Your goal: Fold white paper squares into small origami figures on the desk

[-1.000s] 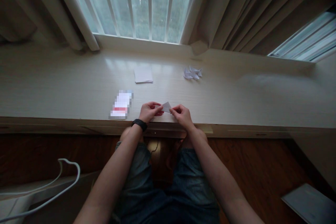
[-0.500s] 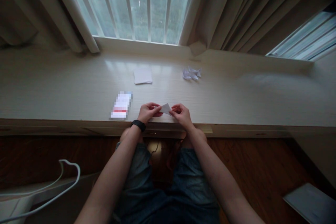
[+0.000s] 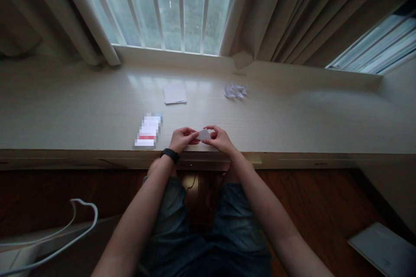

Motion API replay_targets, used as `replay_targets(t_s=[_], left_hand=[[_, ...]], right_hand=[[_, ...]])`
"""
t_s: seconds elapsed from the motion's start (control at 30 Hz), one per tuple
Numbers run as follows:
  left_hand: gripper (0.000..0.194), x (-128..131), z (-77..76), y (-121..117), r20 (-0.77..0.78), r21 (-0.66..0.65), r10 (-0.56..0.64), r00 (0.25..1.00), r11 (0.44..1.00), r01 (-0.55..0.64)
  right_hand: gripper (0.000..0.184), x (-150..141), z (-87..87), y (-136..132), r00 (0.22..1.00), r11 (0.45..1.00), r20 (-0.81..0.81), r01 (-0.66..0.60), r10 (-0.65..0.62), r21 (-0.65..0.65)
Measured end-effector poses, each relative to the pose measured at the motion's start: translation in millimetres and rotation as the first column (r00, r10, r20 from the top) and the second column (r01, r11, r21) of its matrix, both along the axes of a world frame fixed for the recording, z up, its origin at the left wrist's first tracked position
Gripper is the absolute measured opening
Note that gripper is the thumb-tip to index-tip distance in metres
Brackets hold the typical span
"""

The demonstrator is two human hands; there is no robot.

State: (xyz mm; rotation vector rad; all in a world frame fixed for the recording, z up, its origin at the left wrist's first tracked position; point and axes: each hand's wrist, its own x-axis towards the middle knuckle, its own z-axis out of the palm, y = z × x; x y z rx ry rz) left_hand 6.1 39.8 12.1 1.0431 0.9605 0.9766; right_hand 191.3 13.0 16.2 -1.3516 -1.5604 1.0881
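A small folded piece of white paper (image 3: pixel 204 134) sits pinched between both hands just above the front edge of the pale wooden desk (image 3: pixel 292 125). My left hand (image 3: pixel 181 138), with a black band on its wrist, grips the paper's left end with closed fingers. My right hand (image 3: pixel 220 139) is closed on the right end, its fingers curled over the top of the paper. The two hands almost touch.
A small stack of white paper sheets (image 3: pixel 175 94) lies farther back on the desk. Several folded paper pieces (image 3: pixel 235 90) lie to its right. A blurred card (image 3: pixel 148 130) rests left of my hands. Curtains and a barred window stand behind. A white cable (image 3: pixel 78 220) loops at lower left.
My right hand has moved left, closing over the paper. The visible part of the paper has grown smaller and the hands are closer together.
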Motion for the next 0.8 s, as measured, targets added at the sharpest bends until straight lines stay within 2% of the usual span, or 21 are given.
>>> replay_targets(t_s=[0.17, 0.37, 0.63, 0.8], left_hand=[[0.046, -1.1, 2.0, -0.4, -0.045, 0.021, -0.025, 0.999, 0.999, 0.026], [0.045, -0.3, 3.8, -1.8, -0.095, 0.054, -0.054, 0.994, 0.997, 0.059], [0.056, -0.3, 4.9, -2.7, -0.117, 0.085, -0.119, 0.986, 0.988, 0.129], [0.059, -4.5, 3.5, -0.3, -0.109, 0.092, -0.165, 0.98, 0.98, 0.175]], right_hand=[[0.055, 1.5, -0.5, -0.5, 0.998, 1.0, -0.053, -0.03, 0.03, 0.0], [0.068, -3.8, 3.7, 2.2, 0.997, 0.999, -0.057, -0.049, 0.05, 0.015], [0.069, -5.2, 3.2, -0.3, 0.989, 0.999, -0.141, -0.045, 0.04, -0.029], [0.065, -5.0, 8.9, -1.9, 0.984, 0.998, -0.169, -0.065, 0.06, -0.025]])
